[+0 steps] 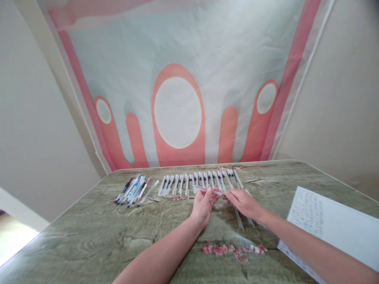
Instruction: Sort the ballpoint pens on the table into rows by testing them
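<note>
A thin translucent pen (215, 192) is held almost level between my two hands, above the table. My left hand (201, 205) grips it near the middle, thumb on top. The fingers of my right hand (241, 200) pinch its right end. Just beyond them a long row of clear pens with whitish caps (177, 184) lies side by side. Several clear tubes (239, 219) lie under and below my right hand, partly hidden by it. Whether they are whole pens I cannot tell.
A pile of mixed pens (134, 191) in black, blue and pink lies to the left on the wood-patterned table (89, 232). White sheets (334, 221), one with writing, lie at right beneath my forearm. A pink and grey printed sheet (177, 110) hangs behind the table.
</note>
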`<state>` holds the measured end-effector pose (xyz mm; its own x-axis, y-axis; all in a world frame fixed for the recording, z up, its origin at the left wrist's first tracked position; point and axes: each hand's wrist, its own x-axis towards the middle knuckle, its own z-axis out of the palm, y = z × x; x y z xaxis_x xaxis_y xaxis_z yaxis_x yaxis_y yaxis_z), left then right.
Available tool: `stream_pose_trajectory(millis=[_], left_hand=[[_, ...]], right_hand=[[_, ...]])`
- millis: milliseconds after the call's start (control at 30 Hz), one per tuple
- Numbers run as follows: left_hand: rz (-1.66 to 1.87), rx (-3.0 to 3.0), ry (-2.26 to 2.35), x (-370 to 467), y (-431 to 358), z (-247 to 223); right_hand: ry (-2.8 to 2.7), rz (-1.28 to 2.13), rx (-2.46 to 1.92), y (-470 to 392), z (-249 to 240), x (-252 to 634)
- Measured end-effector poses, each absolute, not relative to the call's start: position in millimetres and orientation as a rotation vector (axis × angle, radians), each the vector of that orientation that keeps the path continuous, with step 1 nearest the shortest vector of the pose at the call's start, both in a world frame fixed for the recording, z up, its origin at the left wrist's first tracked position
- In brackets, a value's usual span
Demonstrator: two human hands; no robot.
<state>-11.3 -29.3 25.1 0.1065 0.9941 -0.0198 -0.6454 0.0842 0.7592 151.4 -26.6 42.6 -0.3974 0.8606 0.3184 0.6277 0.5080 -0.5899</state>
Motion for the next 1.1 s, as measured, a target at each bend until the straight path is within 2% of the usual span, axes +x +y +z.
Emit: stream_pose_trajectory(millis=[533, 1100], left_hand=[[1.331, 0.688, 0.679, -13, -28, 27], [1.327, 0.743, 0.749, 4, -6, 36]], right_hand=[[-2.115, 0.416, -1.270, -28, 41, 151], [-1.993, 0.484, -1.330, -22, 43, 156]])
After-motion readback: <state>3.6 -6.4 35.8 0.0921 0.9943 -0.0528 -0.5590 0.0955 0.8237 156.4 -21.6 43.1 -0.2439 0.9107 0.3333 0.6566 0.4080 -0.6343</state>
